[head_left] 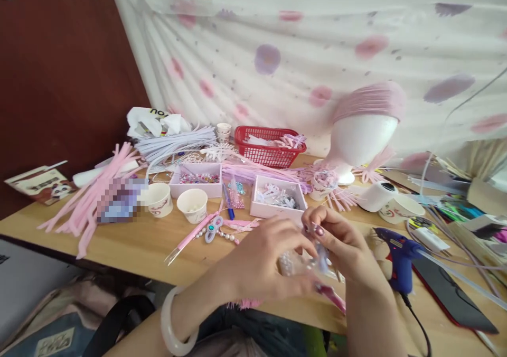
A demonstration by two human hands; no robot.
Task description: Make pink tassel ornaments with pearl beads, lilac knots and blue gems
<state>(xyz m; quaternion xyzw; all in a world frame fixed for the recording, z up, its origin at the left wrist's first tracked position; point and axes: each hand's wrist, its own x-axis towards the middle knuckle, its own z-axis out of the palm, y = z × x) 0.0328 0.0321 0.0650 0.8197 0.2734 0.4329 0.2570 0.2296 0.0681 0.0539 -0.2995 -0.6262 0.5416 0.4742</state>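
My left hand point(269, 256), a white bangle on its wrist, reaches across toward my right hand. Its thumb and fingers are apart, and their tips are smeared by motion. My right hand point(338, 238) is closed in a pinch at thumb and fingertips. What it pinches is small and mostly hidden. Between and below the hands are clear and pearly beads point(285, 263), blurred and partly covered. A pink strip point(331, 299) lies by my left thumb. Just beyond the hands stands a white box of small ornaments point(253, 209).
A blue glue gun point(400, 259) and a dark phone-like slab point(451, 296) lie at right. Behind are a foam head point(362, 135), a red basket point(263, 158) and a bead box point(174, 188). Paper cups point(193, 212) and pink fuzzy stems point(89, 204) stand and lie left.
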